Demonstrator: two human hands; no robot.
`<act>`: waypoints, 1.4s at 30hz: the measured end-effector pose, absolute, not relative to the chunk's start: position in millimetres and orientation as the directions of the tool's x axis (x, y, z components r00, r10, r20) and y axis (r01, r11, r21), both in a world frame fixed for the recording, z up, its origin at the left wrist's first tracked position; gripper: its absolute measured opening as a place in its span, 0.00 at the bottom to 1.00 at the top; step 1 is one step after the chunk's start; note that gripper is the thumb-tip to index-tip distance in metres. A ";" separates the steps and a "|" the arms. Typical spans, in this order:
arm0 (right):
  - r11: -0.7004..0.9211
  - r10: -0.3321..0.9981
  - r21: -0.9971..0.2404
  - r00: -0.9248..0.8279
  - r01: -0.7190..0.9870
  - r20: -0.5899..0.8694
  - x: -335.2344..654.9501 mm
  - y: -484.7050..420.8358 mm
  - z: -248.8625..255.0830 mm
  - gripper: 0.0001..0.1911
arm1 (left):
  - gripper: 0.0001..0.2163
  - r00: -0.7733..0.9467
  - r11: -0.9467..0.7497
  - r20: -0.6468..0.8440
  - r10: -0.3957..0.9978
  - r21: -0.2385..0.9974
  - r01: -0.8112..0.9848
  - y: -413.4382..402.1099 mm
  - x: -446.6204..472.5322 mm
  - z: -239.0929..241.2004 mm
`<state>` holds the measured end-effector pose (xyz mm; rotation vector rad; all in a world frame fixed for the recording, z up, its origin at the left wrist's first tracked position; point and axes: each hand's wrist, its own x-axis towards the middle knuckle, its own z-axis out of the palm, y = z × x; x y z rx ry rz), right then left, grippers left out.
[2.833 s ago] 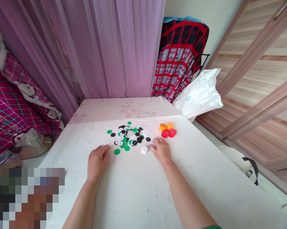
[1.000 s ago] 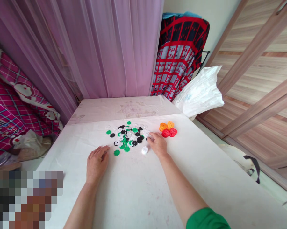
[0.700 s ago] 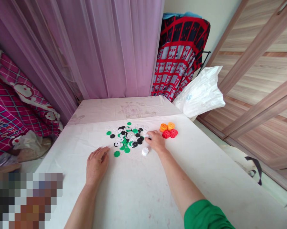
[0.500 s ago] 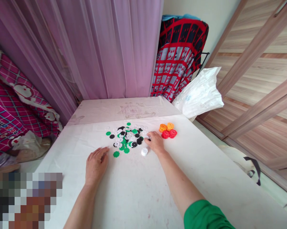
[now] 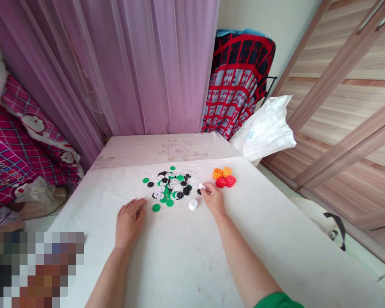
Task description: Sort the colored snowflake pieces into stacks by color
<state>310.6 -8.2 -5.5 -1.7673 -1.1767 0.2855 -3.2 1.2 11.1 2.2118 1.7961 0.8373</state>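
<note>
A loose pile of snowflake-shaped plastic discs, in green, black, white and clear, is spread on the white-covered table. At the pile's right edge my right hand pinches a white disc between thumb and fingers. A black disc lies just beside those fingertips. Below it, apart from the pile, stands a small white stack of discs. My left hand rests on the table at the pile's left, fingers stretched out and nothing in them. A single green disc lies nearest to it.
Right of the pile stand orange stacks and red stacks of discs. A white plastic bag hangs by the table's far right corner. Purple curtains close off the back, and a wooden wardrobe stands to the right.
My right hand has drawn slightly back from the pile, and a white disc now shows in its fingertips. A black disc near it has come into view. My left hand stays put.
</note>
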 end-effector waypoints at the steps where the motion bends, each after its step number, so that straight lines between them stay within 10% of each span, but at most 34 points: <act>1: -0.064 0.808 -0.819 0.511 0.570 0.292 310.8 -14.0 -7.1 0.15 | 0.16 0.116 -0.260 0.315 0.942 0.466 0.846 1.1 -3.0 11.3; 19: -0.290 0.866 -0.319 0.390 0.902 0.315 309.1 -59.1 5.6 0.14 | 0.16 0.113 -0.259 0.317 0.942 0.472 0.843 3.4 -4.1 8.4; 42: -0.193 0.934 -0.324 0.274 0.926 0.229 321.5 -52.0 11.4 0.10 | 0.15 0.161 -0.293 0.323 0.933 0.420 0.859 -4.7 2.0 13.6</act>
